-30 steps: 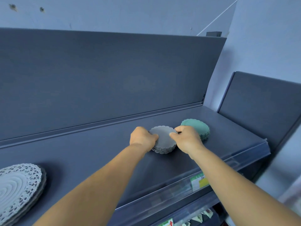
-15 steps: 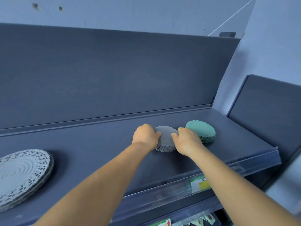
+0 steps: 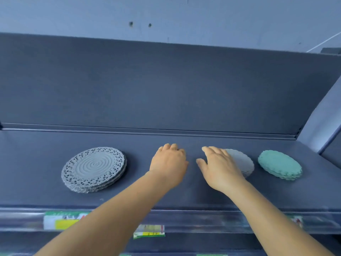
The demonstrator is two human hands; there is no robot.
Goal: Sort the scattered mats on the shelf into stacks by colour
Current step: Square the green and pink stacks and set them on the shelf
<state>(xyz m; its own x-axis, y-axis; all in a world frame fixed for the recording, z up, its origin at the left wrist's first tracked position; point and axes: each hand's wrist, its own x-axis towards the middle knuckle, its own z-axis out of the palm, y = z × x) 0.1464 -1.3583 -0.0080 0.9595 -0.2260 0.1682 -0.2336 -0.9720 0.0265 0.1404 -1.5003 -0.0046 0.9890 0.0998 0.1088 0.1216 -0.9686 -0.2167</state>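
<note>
Dark shelf (image 3: 55, 196) w/ three mat stacks, large grey lace stack (image 3: 94, 169) at left, small grey stack (image 3: 241, 161) centre-right, teal stack (image 3: 279, 164) far right, left hand (image 3: 168, 163) — fingers curled, holding nothing, right hand (image 3: 219, 167) — fingers relaxed, spread, partly covering small grey stack.

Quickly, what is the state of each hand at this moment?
Left hand: fingers curled, holding nothing visible.
Right hand: open, fingers spread, partly over the grey mat stack.
</note>
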